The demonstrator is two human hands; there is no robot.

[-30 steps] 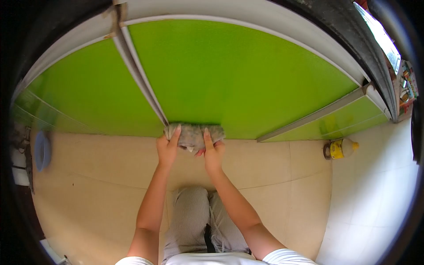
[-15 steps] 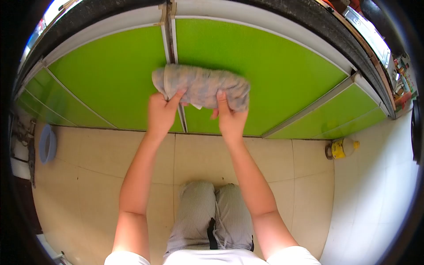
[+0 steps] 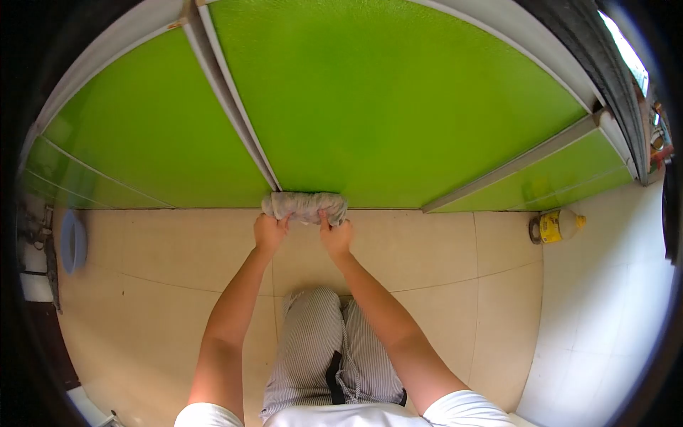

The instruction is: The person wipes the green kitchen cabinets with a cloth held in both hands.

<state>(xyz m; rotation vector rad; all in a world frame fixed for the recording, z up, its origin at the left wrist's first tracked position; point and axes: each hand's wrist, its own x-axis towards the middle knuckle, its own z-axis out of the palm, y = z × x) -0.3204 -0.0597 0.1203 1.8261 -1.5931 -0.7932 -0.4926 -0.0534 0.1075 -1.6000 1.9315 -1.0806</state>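
Note:
A folded grey patterned cloth lies against the bottom edge of a green cabinet door, just right of the metal strip between two doors. My left hand grips its left end, thumb on top. At the right end, my right hand holds the cloth the same way. The fingers under the cloth are mostly hidden.
A blue basin is at the far left of the tiled floor. On the right, a bottle with a yellow label lies near the white wall. My knees in striped trousers are below my hands.
Half a second ago both hands held the cloth higher, across the strip between the doors. They have come down with it to the door's bottom edge, and the view has tilted.

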